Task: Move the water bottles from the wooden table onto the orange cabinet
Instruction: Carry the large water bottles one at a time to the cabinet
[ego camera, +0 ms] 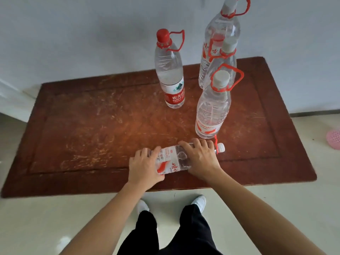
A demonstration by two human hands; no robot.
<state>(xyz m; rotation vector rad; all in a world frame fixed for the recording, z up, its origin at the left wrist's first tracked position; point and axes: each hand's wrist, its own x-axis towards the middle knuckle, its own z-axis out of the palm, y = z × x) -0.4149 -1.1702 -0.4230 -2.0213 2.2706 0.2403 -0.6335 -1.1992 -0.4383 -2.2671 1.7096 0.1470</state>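
Observation:
A clear water bottle [176, 159] with a red-and-white label lies on its side near the front edge of the wooden table [92, 129], its white cap pointing right. My left hand [144, 165] grips its bottom end and my right hand [199, 157] grips its upper part near the neck. Several more bottles stand upright: a red-capped one [170, 74] at the back middle, a white-capped one [213, 107] just behind my right hand, and two taller ones [220, 39] behind that. The orange cabinet is not in view.
A white wall runs right behind the table. Pale tiled floor surrounds it, with my legs and white shoes [199, 202] at the front edge. A pink perforated object [334, 139] lies on the floor at the far right.

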